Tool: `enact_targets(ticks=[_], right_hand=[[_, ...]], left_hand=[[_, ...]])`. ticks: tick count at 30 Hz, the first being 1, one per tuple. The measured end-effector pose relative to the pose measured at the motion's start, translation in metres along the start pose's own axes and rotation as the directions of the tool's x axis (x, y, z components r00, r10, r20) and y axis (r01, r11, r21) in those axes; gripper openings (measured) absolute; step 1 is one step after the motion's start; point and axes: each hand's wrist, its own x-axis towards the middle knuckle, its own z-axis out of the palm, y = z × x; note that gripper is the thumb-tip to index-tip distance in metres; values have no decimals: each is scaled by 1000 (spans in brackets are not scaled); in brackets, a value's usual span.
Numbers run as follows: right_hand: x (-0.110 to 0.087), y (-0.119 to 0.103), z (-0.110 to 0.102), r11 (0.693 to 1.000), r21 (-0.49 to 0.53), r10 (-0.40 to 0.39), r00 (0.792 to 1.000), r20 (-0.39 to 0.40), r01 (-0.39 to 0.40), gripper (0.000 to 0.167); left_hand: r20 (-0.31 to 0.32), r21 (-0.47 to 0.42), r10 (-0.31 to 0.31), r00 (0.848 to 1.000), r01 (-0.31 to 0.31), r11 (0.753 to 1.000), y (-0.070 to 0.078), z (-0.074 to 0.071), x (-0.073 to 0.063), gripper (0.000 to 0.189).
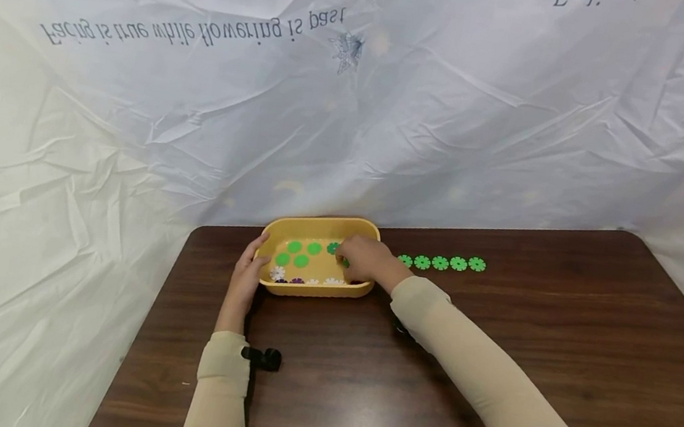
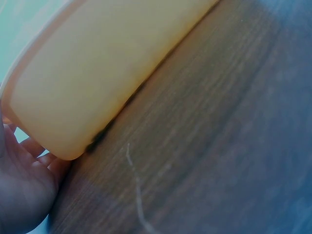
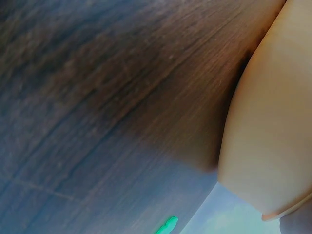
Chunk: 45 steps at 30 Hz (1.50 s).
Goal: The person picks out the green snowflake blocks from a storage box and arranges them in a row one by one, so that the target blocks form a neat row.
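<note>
1. Both ends of the tray (image 1: 327, 228) taken: left grip (image 1: 249, 270) hooked on the left one, right grip (image 1: 365, 257) dipped inside the other, fingers bent, can't tell if pinching anything.
2. Green discs (image 1: 301, 261) in there, left of right grip; green row (image 1: 440, 263) out right, nearer right grip.
3. Tray lengthwise left-right on the counter (image 1: 561, 332), sheet (image 1: 327, 131) behind.

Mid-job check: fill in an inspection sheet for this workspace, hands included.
Surface: brown wood-grain table; a thin pale line on it, mark or thread unclear.
Job's things: yellow tray holding green, white and purple pieces; row of green discs, at least five, right of it.
Clutter: nothing seen.
Hands: left hand grips the tray's left end; right hand is inside it, grip unclear.
Cables: nothing seen.
Surroundings: wrinkled white sheet with lettering beyond the table.
</note>
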Motion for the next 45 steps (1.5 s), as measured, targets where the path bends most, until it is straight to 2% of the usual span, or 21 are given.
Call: enact_targets(ticks=[10,15,24,29,34,41,45], right_hand=[[-1,-1,-1,1000,8,9,1000,-13,-8,25],[0,2,-2,1000,12,-20,999,-37,20,22],[-4,4,-7,992,101,-62,994,-94,72,10],[-7,4,-7,982,143,-105,987,-123,122,16],[-10,4,-10,981,118,-140,983,-118,154,26],[-25,1,-28,973,118,-181,971,-157,200,31],[-39,9,-38,968,104,-205,959,-195,228,32]], left_hand=[[6,5,-1,1000,1,1000,0,-1,0,56],[9,1,6,1000,-6,1000,3,-1,1,56],[7,2,13,1000,-13,1000,6,0,3,56],[7,12,-2,1000,2,1000,4,1,1,56],[2,11,-16,1000,16,1000,2,0,1,56],[-16,5,-18,1000,18,1000,-25,-4,18,56],[-34,16,-3,999,4,1000,-32,-4,17,55]])
